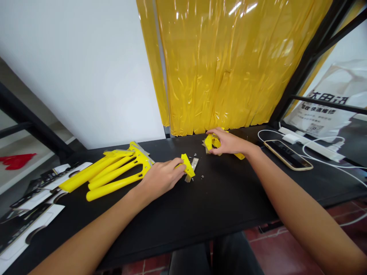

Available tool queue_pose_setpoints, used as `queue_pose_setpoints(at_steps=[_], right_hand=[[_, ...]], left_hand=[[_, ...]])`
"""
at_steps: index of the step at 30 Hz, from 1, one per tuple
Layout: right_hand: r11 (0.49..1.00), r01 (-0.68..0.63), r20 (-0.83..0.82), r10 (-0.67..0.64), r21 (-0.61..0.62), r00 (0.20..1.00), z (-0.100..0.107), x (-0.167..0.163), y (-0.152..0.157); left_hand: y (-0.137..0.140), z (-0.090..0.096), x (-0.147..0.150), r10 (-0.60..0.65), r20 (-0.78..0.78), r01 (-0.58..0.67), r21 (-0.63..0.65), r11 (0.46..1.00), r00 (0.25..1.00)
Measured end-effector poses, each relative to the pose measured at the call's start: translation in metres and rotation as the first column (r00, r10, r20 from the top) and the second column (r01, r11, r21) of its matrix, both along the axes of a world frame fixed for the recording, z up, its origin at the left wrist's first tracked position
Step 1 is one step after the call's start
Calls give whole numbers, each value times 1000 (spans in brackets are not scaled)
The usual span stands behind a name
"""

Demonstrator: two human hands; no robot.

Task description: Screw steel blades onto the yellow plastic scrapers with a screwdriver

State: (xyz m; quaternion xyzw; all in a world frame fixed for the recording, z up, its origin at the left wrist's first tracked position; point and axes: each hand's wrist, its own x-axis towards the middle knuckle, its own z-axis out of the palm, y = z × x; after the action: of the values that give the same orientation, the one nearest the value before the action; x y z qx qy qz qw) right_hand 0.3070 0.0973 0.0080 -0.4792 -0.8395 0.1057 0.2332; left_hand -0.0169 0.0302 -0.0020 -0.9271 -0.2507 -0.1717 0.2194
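My left hand is closed, its fingers pinching a yellow scraper head just above the black table. Right by that head lies a flat metal plate, with several small screws or nuts scattered around. Farther back, my right hand curls its thumb and fingers around a yellow plastic scraper part at a small pile of similar pieces. Part of that pile is hidden behind the hand. Left of my left hand, several yellow scrapers with handles lie fanned out, metal edges toward the back.
Black-and-white cardboard packaging lies at the left of the black table. A phone, white cables and a power strip sit at the right. A yellow plastic curtain and a white panel stand behind.
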Motion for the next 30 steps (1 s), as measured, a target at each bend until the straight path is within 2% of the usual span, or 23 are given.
queue_pose_setpoints(at_steps=[5, 11, 15, 20, 22, 23, 25, 26, 28, 30], right_hand=[[999, 23, 89, -20, -41, 996, -5, 8, 3], [984, 177, 230, -177, 19, 957, 3, 14, -1], [977, 211, 341, -201, 6, 918, 0, 18, 3], [971, 237, 340, -235, 35, 911, 2, 12, 2], [993, 109, 263, -117, 45, 958, 6, 0, -3], [999, -16, 204, 8, 41, 979, 8, -9, -6], [965, -261, 96, 259, 4, 961, 10, -28, -14], [939, -343, 72, 344, -24, 936, 9, -37, -18], [897, -433, 56, 438, -88, 897, 8, -53, -25], [878, -463, 62, 472, -121, 879, 5, -60, -28]], left_hand=[[1, -2, -1, -1, -4, 1, -12, 1000, 1000], [2, -4, -1, 0, -18, -1, -43, 999, 1000], [1, -2, 0, -4, -10, 4, -28, 1000, 1000], [0, 2, -1, 6, -14, -6, -5, 1000, 1000], [1, 4, -1, 18, -22, -18, -1, 1000, 1000], [1, 4, -1, 25, -22, -25, 3, 1000, 999], [3, 5, -2, 34, -16, -34, 15, 999, 999], [3, 5, -3, 36, -13, -36, 21, 999, 999], [5, 4, -4, 39, -11, -39, 34, 999, 999], [6, 4, -5, 42, -13, -42, 43, 998, 999]])
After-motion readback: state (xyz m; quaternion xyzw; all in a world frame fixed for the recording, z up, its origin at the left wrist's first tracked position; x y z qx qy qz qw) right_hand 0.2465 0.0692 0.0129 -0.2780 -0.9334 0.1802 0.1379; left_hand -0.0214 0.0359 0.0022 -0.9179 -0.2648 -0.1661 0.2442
